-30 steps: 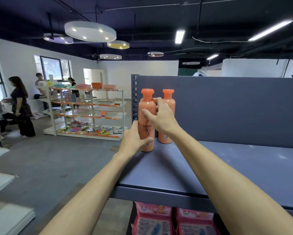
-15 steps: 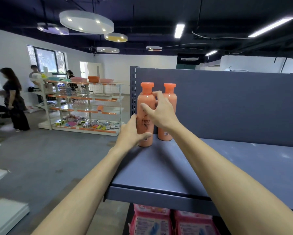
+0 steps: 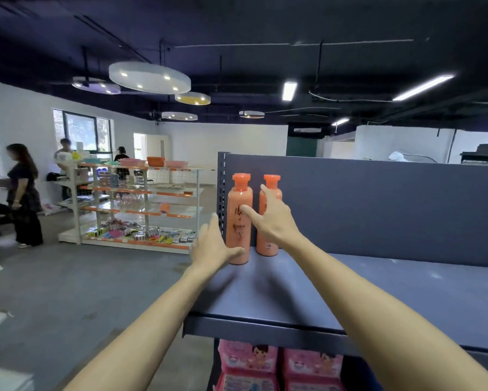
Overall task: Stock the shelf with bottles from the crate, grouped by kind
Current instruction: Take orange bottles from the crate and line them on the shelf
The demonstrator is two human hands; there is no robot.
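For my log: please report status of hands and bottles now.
Both hands open, touching front bottle. Second bottle upright behind. Shelf unobstructed alongside.

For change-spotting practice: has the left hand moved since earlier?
Yes. Left hand has opened, fingers drawn leftward off the front bottle; thumb touches its base.

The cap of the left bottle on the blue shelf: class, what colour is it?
Orange, a shade brighter than the peach-orange body of the left bottle; the head view shows it clearly.
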